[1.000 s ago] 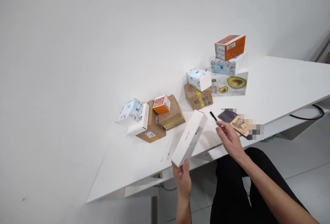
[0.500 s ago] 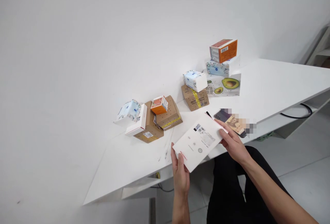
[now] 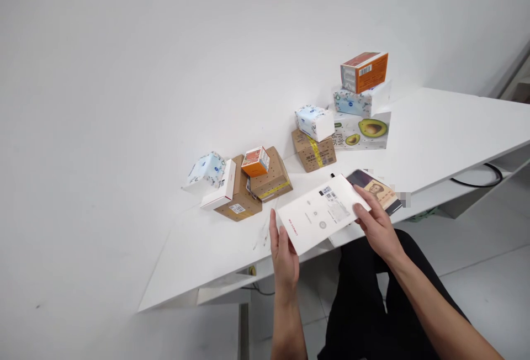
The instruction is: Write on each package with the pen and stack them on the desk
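A flat white box (image 3: 317, 217), printed with labels and small round marks, is held over the front edge of the table. My right hand (image 3: 377, 226) grips its right end, thumb on top and fingers along the far edge and beneath. At its left end, my left hand (image 3: 285, 255) has the corner between thumb and fingers. Just beyond my right hand lies a dark phone-like item (image 3: 383, 191) with a printed portrait, partly blurred out. Thin white cables (image 3: 261, 234) rest on the table to the left of the white box.
On the white table (image 3: 199, 255), against the wall, brown cartons (image 3: 238, 205) carry a tissue pack (image 3: 207, 172), a slim white box (image 3: 219, 189) and an orange box (image 3: 255, 161). Farther right, an avocado-printed box (image 3: 372, 129) bears another tissue pack (image 3: 351, 102) and orange box (image 3: 371, 73).
The white box has turned a little and shifted up in view, its left end rising, with both hands still on it. The camera view has shifted slightly.
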Demonstrator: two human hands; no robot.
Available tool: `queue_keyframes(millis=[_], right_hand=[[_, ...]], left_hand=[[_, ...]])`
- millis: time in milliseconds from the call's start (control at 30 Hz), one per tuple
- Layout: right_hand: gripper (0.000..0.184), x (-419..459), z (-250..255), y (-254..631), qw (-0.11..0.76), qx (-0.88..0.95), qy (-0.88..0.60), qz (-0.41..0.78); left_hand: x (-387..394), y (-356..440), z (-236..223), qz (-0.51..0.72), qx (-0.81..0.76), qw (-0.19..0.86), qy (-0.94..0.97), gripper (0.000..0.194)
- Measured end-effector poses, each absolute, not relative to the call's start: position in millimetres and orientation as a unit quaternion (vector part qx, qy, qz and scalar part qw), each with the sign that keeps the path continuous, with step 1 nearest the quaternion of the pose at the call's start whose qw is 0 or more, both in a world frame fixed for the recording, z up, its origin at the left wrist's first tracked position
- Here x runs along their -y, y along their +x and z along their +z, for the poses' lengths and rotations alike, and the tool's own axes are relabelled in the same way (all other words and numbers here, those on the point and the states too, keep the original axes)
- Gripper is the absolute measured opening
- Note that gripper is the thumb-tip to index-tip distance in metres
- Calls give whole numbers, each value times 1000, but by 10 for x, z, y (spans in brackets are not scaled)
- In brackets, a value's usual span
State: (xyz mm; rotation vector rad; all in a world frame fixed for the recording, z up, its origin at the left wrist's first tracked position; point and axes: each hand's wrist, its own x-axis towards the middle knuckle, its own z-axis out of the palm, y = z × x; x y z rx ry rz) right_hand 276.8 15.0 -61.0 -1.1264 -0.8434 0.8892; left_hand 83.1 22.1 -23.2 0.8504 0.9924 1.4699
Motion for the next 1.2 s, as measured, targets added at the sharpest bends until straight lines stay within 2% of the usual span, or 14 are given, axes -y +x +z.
queue_keyframes(millis=[100, 167, 367, 433, 567, 700, 833, 967, 1033, 1200], right_hand=[[34, -120, -615, 2809, 657, 432, -530, 318], [34, -98, -607, 2837, 635, 470, -528, 313], [71, -54, -668, 2838, 506, 588, -513, 368], [66, -61, -732, 2804, 490, 603, -524, 350], [48, -109, -917, 2728, 515, 584, -528, 338], [47, -150, -1079, 2666, 549, 561, -510, 353], [43, -127, -1076, 2599, 553, 526, -486, 425], [42, -70, -952, 2548, 511, 480, -446, 556], [44, -45, -892, 2540, 492, 473, -415, 602], [52, 15, -764, 2565, 463, 466, -361, 662]], left_hand=[[-251, 854, -222, 622, -415, 557, 361, 57], [-266, 858, -216, 625, -415, 552, 365, 56], [-284, 838, -156, 628, -427, 535, 369, 58], [-280, 835, -136, 632, -426, 538, 359, 59], [-269, 841, -119, 635, -427, 541, 350, 53], [-280, 848, -114, 636, -417, 534, 369, 44], [-322, 822, -140, 642, -447, 465, 414, 41], [-364, 783, -196, 644, -470, 374, 474, 42], [-372, 775, -214, 643, -464, 374, 480, 45], [-361, 774, -218, 622, -440, 451, 465, 59]])
